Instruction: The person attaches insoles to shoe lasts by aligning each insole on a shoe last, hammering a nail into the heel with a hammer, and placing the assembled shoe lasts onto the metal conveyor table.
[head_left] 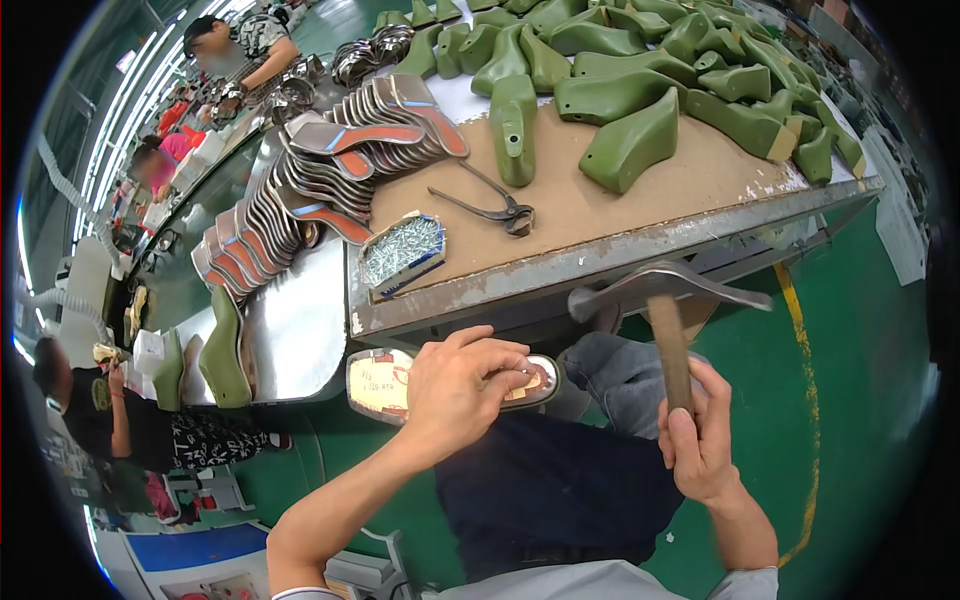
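Your left hand (455,385): your fingers curl over the insole (400,383) and press it down on your lap, just under the table edge.
Insole: one flat piece, long like a foot, with a dark rim, a tan face and some red writing on it.
Your right hand (697,435): it is closed tight around the wooden handle of one hammer (665,300). The grey metal head is up, near the table edge.
Table (600,255): brown top with a worn grey rim.
Box of nails (402,252): one open box, full of shiny little nails.
Pincers (490,205): one pair, lying flat past the box.
Insole stack (330,170): too many to count, leaning in a long row on the left.
Green shoe forms (640,90): too many to count, piled far back.
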